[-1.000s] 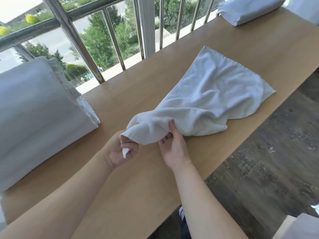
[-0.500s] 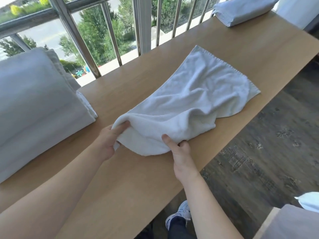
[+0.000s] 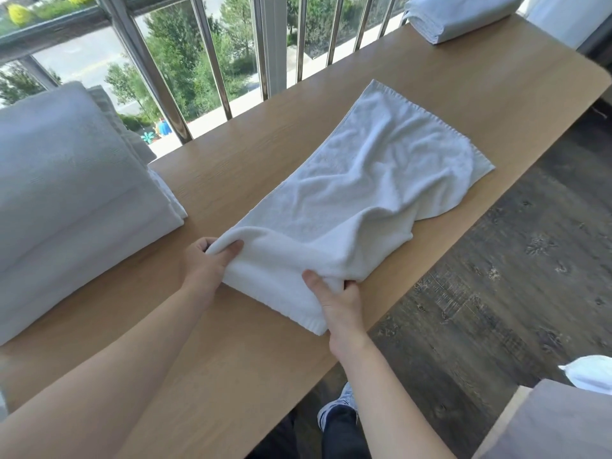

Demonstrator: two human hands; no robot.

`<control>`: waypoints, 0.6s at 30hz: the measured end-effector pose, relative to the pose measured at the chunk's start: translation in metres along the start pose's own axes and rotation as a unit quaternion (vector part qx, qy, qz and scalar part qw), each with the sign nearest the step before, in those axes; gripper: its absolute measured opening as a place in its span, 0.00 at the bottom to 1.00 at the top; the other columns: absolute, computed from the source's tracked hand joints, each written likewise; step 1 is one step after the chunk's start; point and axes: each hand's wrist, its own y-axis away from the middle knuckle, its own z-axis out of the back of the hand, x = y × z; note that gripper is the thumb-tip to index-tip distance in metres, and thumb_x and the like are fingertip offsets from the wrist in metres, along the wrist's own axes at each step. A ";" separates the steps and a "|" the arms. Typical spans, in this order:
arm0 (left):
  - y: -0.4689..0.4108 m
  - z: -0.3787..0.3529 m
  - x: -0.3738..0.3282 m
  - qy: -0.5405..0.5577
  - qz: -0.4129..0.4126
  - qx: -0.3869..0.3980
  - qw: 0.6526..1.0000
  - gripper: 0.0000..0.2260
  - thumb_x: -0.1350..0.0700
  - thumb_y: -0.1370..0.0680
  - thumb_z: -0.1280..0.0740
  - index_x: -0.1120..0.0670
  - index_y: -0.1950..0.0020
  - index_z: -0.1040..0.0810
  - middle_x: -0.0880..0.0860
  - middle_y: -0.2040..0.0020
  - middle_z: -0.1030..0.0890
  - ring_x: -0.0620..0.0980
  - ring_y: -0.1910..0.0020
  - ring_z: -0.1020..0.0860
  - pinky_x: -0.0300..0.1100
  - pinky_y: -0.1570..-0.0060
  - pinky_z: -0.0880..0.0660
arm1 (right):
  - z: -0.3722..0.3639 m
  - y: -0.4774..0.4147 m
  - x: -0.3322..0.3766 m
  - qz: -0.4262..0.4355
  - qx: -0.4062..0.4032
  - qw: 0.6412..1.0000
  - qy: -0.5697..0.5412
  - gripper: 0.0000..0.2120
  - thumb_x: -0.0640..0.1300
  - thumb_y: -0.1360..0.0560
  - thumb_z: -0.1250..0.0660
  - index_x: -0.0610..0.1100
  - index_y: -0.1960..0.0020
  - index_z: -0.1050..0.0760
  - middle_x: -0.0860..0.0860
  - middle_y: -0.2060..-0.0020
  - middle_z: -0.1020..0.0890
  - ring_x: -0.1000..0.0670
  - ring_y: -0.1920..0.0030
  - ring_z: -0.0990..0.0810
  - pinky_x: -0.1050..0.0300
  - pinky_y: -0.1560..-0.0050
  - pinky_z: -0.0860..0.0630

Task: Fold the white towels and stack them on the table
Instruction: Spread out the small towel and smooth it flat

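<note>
left hand (image 3: 207, 260) pinching white towel (image 3: 357, 193) near corner | right hand (image 3: 334, 293) gripping near edge beside it | ready to fold away from me

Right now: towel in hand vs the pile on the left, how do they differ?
The towel lies rumpled along the table, gripped by the left hand and right hand; the pile sits folded, smooth, untouched. The towel is a thin layer; the pile is thick. Both are white.

Daylit window (image 3: 185, 67) with metal bars (image 3: 212, 58), dark wood-plank floor (image 3: 496, 293)
</note>
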 end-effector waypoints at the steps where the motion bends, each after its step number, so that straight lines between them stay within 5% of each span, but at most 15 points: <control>1: -0.001 0.002 0.002 -0.011 -0.010 -0.008 1.000 0.14 0.43 0.35 0.20 0.47 0.61 0.21 0.44 0.62 0.17 0.50 0.59 0.20 0.50 0.58 0.23 | -0.001 0.003 -0.006 0.003 -0.023 1.000 0.015 0.24 0.50 0.35 0.17 0.49 0.43 0.23 0.56 0.53 0.14 0.55 0.52 0.15 0.55 0.53 0.18; 6: -0.006 0.016 0.015 -0.089 -0.074 -0.031 0.993 0.09 0.41 0.32 0.25 0.40 0.57 0.21 0.39 0.63 0.19 0.49 0.58 0.20 0.47 0.59 0.24 | 0.004 0.016 -0.036 0.042 -0.115 0.989 0.087 0.18 0.49 0.28 0.26 0.47 0.57 0.36 0.53 0.62 0.34 0.56 0.68 0.35 0.57 0.62 0.33; 11: -0.004 0.022 0.021 -0.034 -0.070 -0.057 0.995 0.18 0.40 0.34 0.23 0.41 0.49 0.23 0.42 0.50 0.19 0.44 0.52 0.20 0.43 0.54 0.24 | 0.003 0.015 -0.039 -0.023 -0.160 0.986 -0.042 0.18 0.50 0.25 0.26 0.48 0.45 0.33 0.48 0.49 0.21 0.47 0.52 0.17 0.48 0.56 0.16; 14: 0.000 0.023 0.027 0.064 -0.018 -0.093 0.993 0.24 0.44 0.34 0.20 0.46 0.43 0.25 0.45 0.46 0.20 0.45 0.49 0.20 0.44 0.50 0.23 | -0.001 0.012 -0.037 0.002 -0.183 0.983 -0.027 0.22 0.47 0.25 0.25 0.49 0.39 0.36 0.47 0.49 0.19 0.49 0.57 0.15 0.53 0.64 0.17; 18: 0.004 0.025 0.040 0.070 -0.008 -0.073 0.995 0.17 0.48 0.30 0.20 0.47 0.48 0.23 0.47 0.52 0.18 0.49 0.55 0.19 0.45 0.55 0.21 | 0.003 0.004 -0.036 -0.036 -0.207 0.977 0.032 0.22 0.48 0.26 0.24 0.44 0.39 0.31 0.44 0.50 0.18 0.44 0.55 0.17 0.44 0.54 0.17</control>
